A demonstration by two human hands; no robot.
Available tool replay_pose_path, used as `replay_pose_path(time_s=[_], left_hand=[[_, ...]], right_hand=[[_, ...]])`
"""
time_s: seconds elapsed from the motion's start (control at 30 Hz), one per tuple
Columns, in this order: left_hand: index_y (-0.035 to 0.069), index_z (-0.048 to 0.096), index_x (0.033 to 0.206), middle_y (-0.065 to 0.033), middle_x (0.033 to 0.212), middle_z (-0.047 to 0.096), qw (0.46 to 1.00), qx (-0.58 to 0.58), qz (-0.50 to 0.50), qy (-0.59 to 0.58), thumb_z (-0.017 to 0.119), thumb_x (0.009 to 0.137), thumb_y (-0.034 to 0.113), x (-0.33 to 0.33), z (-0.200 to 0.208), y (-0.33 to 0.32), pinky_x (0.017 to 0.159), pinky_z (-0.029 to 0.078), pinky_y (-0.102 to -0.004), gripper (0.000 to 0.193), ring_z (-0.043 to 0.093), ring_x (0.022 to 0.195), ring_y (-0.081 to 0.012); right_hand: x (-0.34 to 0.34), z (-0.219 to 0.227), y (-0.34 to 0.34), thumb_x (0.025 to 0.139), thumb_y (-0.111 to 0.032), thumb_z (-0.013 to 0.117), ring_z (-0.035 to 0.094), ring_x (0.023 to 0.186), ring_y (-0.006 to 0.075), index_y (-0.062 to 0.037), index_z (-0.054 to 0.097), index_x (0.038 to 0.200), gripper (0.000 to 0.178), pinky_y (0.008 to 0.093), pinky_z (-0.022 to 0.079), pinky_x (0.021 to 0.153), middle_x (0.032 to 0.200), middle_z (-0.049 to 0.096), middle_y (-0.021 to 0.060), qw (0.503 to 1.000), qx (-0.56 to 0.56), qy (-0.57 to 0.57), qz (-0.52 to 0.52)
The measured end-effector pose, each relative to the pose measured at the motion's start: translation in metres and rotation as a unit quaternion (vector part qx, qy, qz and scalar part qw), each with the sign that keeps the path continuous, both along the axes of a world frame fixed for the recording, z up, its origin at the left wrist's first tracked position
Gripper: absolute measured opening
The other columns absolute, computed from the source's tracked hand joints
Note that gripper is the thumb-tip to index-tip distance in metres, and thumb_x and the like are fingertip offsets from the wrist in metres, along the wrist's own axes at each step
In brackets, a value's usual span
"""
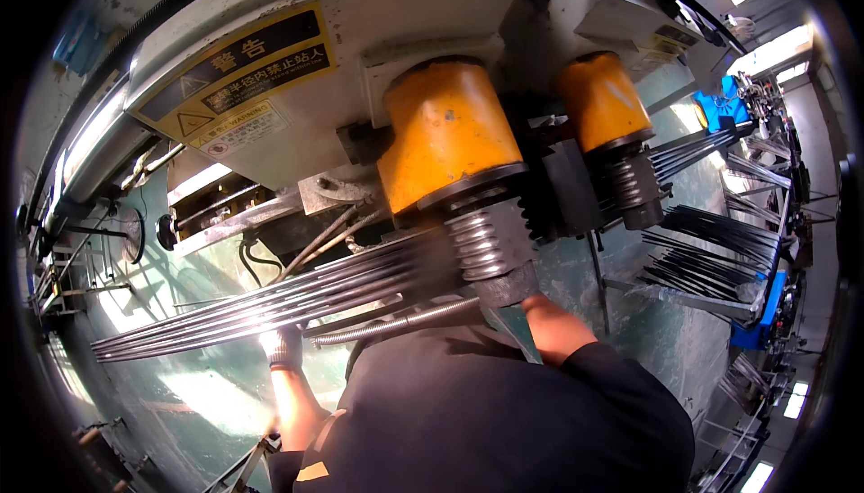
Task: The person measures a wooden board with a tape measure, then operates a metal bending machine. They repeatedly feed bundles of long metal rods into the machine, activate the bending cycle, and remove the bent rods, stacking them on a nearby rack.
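Dark shirt closest, filling the lower middle, a forearm out to either side of it. Left hand in a pale knit glove, up against the underside of a bundle of metal rods; glare and the rods cover its fingers, so cannot tell how far they are curled or whether they grip. Right hand at the lower edge of a dark grooved tool head, mostly hidden by it; bare forearm below. Finger spread and hold cannot be told.

Rods run slantwise: free ends well out to the left of the left hand, other stretch rising toward the tool head above the right hand, blurred there. Ribbed silvery hose just below the bundle, between the hands.

Above the right hand, big orange cylinder carrying the tool head; second, smaller-looking orange cylinder further right. Pale machine body beyond both hands, yellow-and-black label on its left part. Well right of the right hand, rack of dark rods. Greenish floor left of the left hand, sunlit in patches.
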State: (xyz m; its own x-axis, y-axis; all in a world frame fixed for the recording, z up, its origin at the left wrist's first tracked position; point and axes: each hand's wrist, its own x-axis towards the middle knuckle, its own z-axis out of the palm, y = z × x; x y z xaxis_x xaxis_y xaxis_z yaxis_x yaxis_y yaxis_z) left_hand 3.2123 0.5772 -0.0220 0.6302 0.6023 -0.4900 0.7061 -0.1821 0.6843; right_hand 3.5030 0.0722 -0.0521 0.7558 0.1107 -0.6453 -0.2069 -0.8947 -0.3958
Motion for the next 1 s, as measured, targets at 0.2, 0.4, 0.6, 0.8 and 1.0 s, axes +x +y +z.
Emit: replay_pose_path(time_s=[0.2, 0.4, 0.6, 0.8, 1.0], left_hand=[[0.013, 0.06, 0.131, -0.0127, 0.122, 0.066, 0.835, -0.363, 0.359, -0.207, 0.046, 0.107, 0.024, 0.0, -0.014, -0.008, 0.083, 0.053, -0.0478, 0.03, 0.063, 0.108, -0.0299], [0.018, 0.059, 0.122, -0.0092, 0.125, 0.059, 0.83, -0.515, 0.124, -0.173, 0.038, 0.107, 0.045, -0.019, -0.085, -0.016, 0.094, 0.043, -0.0454, 0.037, 0.054, 0.104, -0.0284], [0.014, 0.058, 0.131, -0.0094, 0.129, 0.064, 0.867, -0.415, 0.049, -0.272, 0.04, 0.11, 0.035, -0.059, -0.131, -0.002, 0.098, 0.049, -0.052, 0.034, 0.06, 0.113, -0.0313], [0.001, 0.057, 0.139, -0.0151, 0.123, 0.067, 0.763, -0.455, 0.257, -0.379, 0.051, 0.11, 0.036, -0.014, 0.041, -0.007, 0.099, 0.053, -0.0488, 0.046, 0.063, 0.108, -0.0298], [0.004, 0.052, 0.151, -0.018, 0.154, 0.055, 0.71, -0.377, 0.353, -0.479, 0.047, 0.112, 0.036, 0.032, 0.145, -0.009, 0.119, 0.041, -0.0484, 0.051, 0.052, 0.14, -0.0302]], right_hand=[[-0.087, -0.008, -0.021, 0.094, -0.04, 0.071, 0.073, 0.108, 0.0387, -0.0033, 0.077, 0.115, 0.043, 0.0442, 0.057, 0.091, 0.112, 0.076, 0.0228, 0.997, 0.0, 0.004, -0.074], [-0.2, -0.011, -0.074, 0.094, -0.042, 0.068, 0.075, 0.096, 0.0332, -0.0067, 0.08, 0.106, 0.039, 0.042, 0.056, 0.087, 0.1, 0.078, 0.019, 0.986, -0.061, 0.074, -0.134], [-0.241, -0.023, -0.112, 0.09, -0.051, 0.072, 0.074, 0.104, 0.0346, -0.0045, 0.08, 0.106, 0.05, 0.0408, 0.056, 0.091, 0.105, 0.078, 0.0208, 0.976, -0.037, 0.016, -0.212], [-0.143, 0.066, -0.065, 0.093, -0.046, 0.068, 0.072, 0.107, 0.0395, -0.0052, 0.078, 0.107, 0.044, 0.0437, 0.055, 0.092, 0.107, 0.075, 0.0231, 0.96, 0.056, -0.091, -0.258], [-0.048, 0.166, -0.012, 0.096, -0.039, 0.071, 0.072, 0.105, 0.0395, -0.0025, 0.073, 0.12, 0.044, 0.044, 0.054, 0.089, 0.108, 0.075, 0.0235, 0.872, 0.287, -0.34, -0.205]])
